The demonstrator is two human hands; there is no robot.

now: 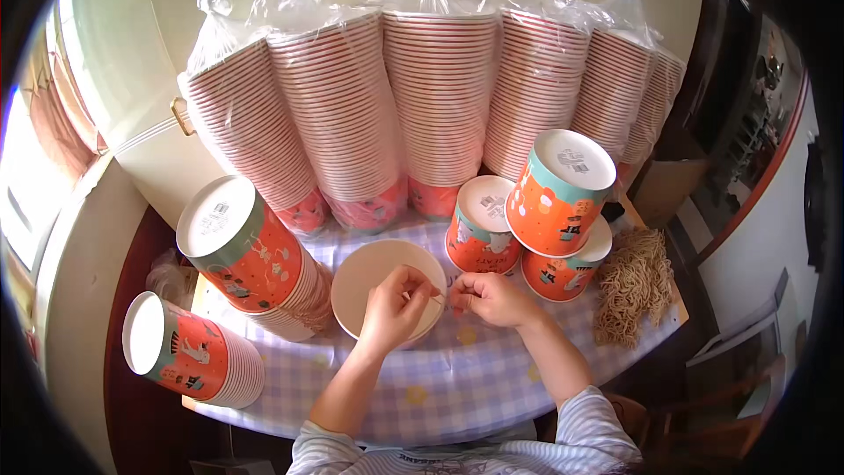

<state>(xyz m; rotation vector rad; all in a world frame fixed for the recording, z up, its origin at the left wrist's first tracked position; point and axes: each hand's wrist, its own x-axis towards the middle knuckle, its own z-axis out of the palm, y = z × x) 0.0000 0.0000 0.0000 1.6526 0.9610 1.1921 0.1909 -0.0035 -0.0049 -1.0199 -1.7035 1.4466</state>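
Observation:
A round paper bucket [356, 277], its white inside facing up, stands on the table in front of me. Over its right half is my left hand [396, 306], thumb and forefinger pinched together by the rim. Just outside that rim, my right hand [494, 298] is closed too, fingertips pressed together and pointing at the left hand. A thin, pale bit shows at the left fingertips, too small to name. What the right fingers hold, if anything, is hidden. Beyond the right hand sits an upside-down orange paper bucket [482, 237] with a teal band.
Tall bagged stacks of paper buckets [440, 97] line the back. Another upturned bucket [563, 198] rests on lower ones at right, beside a heap of tan cords [635, 286]. Two stacks of upturned buckets [251, 251] [198, 356] stand at left. A checked cloth [396, 396] covers the table.

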